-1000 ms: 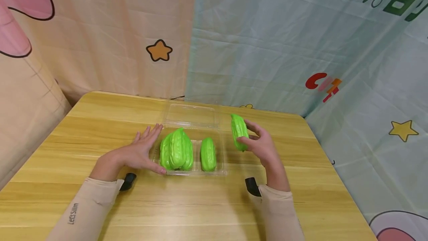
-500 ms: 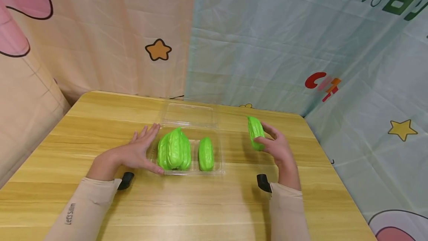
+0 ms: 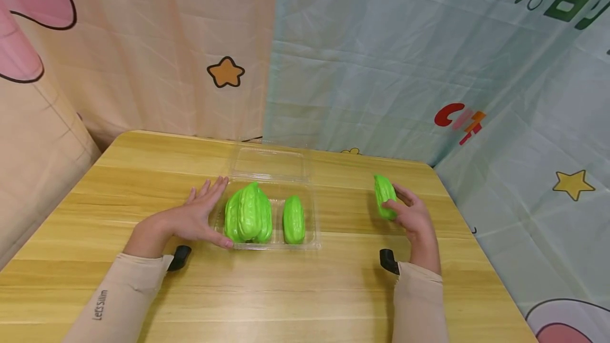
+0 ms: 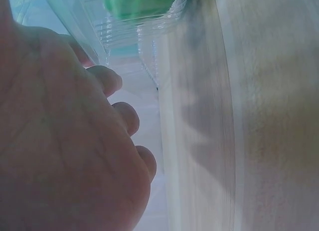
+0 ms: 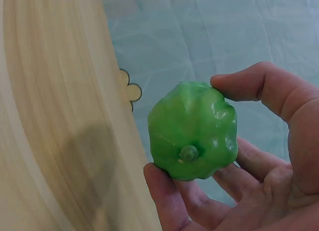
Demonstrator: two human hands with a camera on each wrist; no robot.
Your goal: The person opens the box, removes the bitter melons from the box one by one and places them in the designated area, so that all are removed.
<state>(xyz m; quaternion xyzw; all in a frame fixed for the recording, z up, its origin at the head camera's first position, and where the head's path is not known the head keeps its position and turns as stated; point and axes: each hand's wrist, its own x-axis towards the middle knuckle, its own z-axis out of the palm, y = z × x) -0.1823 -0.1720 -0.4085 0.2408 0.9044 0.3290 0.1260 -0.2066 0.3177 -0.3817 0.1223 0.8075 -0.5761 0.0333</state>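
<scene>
My right hand [image 3: 413, 215] holds a bright green, ridged bitter melon [image 3: 385, 197] above the table's right half, thumb on one side and fingers on the other. In the right wrist view its stem end [image 5: 189, 153] faces the camera. A clear plastic clamshell box [image 3: 312, 226] lies in the middle, its lid [image 3: 270, 163] folded back behind it. Several bitter melons [image 3: 249, 213] are heaped in its left part, and a single bitter melon [image 3: 293, 220] lies in its right part. My left hand [image 3: 193, 218], fingers spread, rests along the box's left edge, thumb at the front corner.
The wooden table [image 3: 267, 295] ends at a printed cloth backdrop [image 3: 362, 68] behind and on both sides. A black wrist strap piece [image 3: 179, 258] projects from the left sleeve, and a similar black piece [image 3: 388, 261] from the right sleeve.
My right hand has carried the bitter melon rightward, away from the box, and slightly lower in the head view. The left hand and the box stay nearly where they were.
</scene>
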